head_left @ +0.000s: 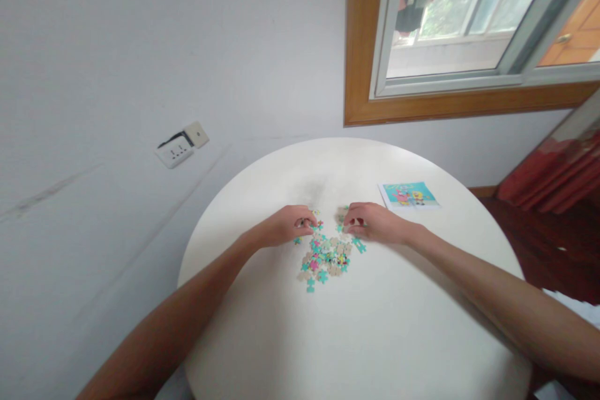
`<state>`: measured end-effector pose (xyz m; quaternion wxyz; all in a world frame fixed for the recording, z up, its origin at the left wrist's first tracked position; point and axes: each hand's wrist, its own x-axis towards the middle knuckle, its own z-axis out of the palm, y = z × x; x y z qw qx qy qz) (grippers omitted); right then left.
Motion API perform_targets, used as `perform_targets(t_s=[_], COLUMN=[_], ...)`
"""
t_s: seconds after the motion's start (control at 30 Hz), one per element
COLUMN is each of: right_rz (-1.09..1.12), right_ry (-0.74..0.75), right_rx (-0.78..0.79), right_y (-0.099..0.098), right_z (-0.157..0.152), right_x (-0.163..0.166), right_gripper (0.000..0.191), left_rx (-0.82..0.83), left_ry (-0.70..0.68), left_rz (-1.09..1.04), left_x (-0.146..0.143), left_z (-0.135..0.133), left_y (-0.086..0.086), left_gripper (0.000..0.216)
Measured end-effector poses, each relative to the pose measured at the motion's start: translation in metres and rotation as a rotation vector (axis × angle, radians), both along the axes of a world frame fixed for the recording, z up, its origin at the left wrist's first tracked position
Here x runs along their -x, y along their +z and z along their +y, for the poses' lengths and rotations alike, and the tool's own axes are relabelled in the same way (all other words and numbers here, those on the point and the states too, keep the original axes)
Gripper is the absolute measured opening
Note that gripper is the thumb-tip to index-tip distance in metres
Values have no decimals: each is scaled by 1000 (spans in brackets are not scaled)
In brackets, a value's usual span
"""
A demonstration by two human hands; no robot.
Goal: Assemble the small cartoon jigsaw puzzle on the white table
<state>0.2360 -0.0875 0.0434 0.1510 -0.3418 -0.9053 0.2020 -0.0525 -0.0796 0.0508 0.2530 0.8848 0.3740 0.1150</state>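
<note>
A small heap of loose jigsaw pieces (325,256), teal, beige and pink, lies near the middle of a round white table (356,337). My left hand (288,225) rests at the heap's far left edge, fingers curled down onto pieces there. My right hand (370,222) sits at the far right edge of the heap, its fingers pinched on a beige piece. The two hands are a short gap apart, with a few pieces between them.
A colourful cartoon picture card (409,194) lies flat on the table beyond my right hand. A white wall with a socket (174,151) stands behind the table on the left. A wood-framed window (469,37) is at the upper right, with red fabric (557,175) beside dark flooring.
</note>
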Motion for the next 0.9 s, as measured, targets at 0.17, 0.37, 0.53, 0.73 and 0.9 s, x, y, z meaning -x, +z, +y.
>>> perform_targets(t_s=[0.17, 0.37, 0.53, 0.73, 0.9], right_rz=[-48, 29, 56, -214, -236], right_ry=[4, -15, -178, -435, -374], right_rx=[14, 115, 50, -118, -44], right_y=[-10, -10, 2, 2, 1], right_z=[-4, -1, 14, 23, 19], right_x=[15, 12, -14, -29, -26], right_gripper=[5, 3, 10, 12, 5], left_rx=[-113, -73, 11, -145, -25], left_ry=[-188, -169, -39, 86, -33], left_rz=[4, -50, -19, 161, 220], left_x=[-11, -10, -2, 27, 39], left_z=[-5, -2, 1, 12, 20], left_y=[-8, -9, 2, 15, 13], left_gripper=[19, 11, 10, 9, 10])
